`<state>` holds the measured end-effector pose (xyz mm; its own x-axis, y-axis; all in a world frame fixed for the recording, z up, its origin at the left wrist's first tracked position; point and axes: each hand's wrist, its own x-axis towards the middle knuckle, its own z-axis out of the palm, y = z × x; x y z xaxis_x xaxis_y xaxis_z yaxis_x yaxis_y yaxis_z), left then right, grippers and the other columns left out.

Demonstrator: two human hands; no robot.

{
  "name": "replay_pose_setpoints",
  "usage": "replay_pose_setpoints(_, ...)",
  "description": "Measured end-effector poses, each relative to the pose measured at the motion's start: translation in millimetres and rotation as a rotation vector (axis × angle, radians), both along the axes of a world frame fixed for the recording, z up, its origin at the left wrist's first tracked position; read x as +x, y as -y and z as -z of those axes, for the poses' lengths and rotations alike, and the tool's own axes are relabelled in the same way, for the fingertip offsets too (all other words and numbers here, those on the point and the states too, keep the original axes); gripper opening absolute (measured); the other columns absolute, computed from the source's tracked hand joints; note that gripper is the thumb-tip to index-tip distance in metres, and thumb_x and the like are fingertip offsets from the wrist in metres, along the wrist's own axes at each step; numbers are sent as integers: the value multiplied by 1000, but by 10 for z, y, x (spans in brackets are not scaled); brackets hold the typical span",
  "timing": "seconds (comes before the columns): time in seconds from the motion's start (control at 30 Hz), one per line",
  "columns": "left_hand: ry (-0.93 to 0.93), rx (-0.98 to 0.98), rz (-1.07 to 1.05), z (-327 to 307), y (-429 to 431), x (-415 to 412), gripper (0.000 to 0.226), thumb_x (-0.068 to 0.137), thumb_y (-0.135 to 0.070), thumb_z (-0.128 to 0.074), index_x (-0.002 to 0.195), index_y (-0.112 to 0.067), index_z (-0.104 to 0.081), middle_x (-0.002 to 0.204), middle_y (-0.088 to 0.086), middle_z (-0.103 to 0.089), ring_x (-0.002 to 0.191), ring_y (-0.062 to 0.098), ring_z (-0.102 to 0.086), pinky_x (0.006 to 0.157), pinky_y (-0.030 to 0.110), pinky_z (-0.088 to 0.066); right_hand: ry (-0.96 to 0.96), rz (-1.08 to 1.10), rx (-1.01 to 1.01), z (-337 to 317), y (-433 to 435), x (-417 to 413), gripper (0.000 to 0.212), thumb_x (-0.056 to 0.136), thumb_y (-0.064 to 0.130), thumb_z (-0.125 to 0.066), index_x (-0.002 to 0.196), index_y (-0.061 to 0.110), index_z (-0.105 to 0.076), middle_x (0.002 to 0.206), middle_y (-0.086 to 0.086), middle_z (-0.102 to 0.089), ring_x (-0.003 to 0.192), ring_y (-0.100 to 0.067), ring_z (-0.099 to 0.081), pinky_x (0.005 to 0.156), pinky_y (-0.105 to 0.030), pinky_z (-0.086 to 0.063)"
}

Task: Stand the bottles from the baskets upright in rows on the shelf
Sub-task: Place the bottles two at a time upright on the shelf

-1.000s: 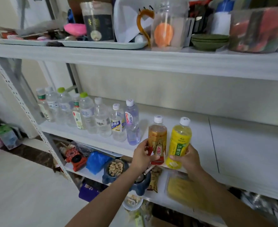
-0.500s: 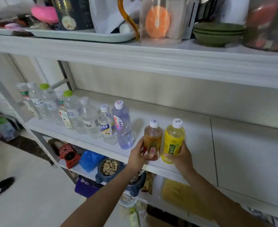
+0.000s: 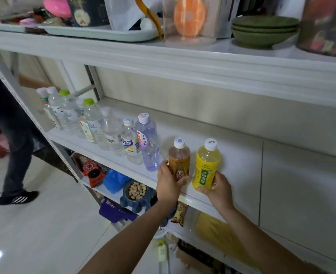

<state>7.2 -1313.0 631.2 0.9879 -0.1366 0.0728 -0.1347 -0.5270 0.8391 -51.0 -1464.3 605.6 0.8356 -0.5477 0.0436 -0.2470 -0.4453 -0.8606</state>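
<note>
Shelf [image 3: 262, 175] front: left hand [image 3: 168, 186] grips the upright brown bottle [image 3: 179, 159], right hand [image 3: 218, 189] the upright yellow bottle [image 3: 207, 165] at its 3 o'clock.

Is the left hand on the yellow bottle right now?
No, the left hand grips the brown bottle, while the right hand holds the yellow bottle.

The left hand [image 3: 168, 186] covered the lower label and base of the brown bottle [image 3: 179, 159]; the right hand [image 3: 217, 187] hid the base of the yellow bottle [image 3: 207, 167]. Whether either base met the shelf [image 3: 242, 155] could not be determined. At far left, a second person [image 3: 14, 139] was blurred and cut off by the frame edge. The upper-right jar [image 3: 325, 24] was blurred, its contents unreadable.
</note>
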Motion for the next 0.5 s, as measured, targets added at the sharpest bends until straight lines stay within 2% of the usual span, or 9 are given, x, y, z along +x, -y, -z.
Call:
replay_pose_setpoints(0.1,4,39,20,-8,-59,51,61,78,-33,-75,122,-15,-38,117,6,-57,105,24,-57,81,41,-52,2,-13,16,33,20,21,53,54,20,-89,98,22,-60,97,-3,-64,88,-21,-63,76,-37,-53)
replay_pose_setpoints(0.17,10,60,47,-13,-112,101,55,82,-30,-72,122,-14,-38,114,7,-61,101,25,-61,78,41,-52,-9,-23,22,50,33,44,55,54,20,-89,101,20,-61,99,-3,-65,89,-21,-63,78,-38,-53)
replay_pose_setpoints(0.37,9,55,97,-53,-173,210,53,87,-21,-67,131,-13,-38,121,5,-60,106,23,-60,89,41,-51,-24,-45,-3,91,-11,186,59,50,24,-89,102,16,-62,97,-4,-65,88,-22,-63,78,-40,-53)
replay_pose_setpoints(0.5,7,31,117,-54,-161,234,55,88,-19,-66,134,-14,-36,125,5,-58,111,23,-57,92,40,-49,-21,-57,-28,64,-61,226,57,54,19,-89,104,11,-62,98,-7,-63,89,-23,-61,75,-30,-49)
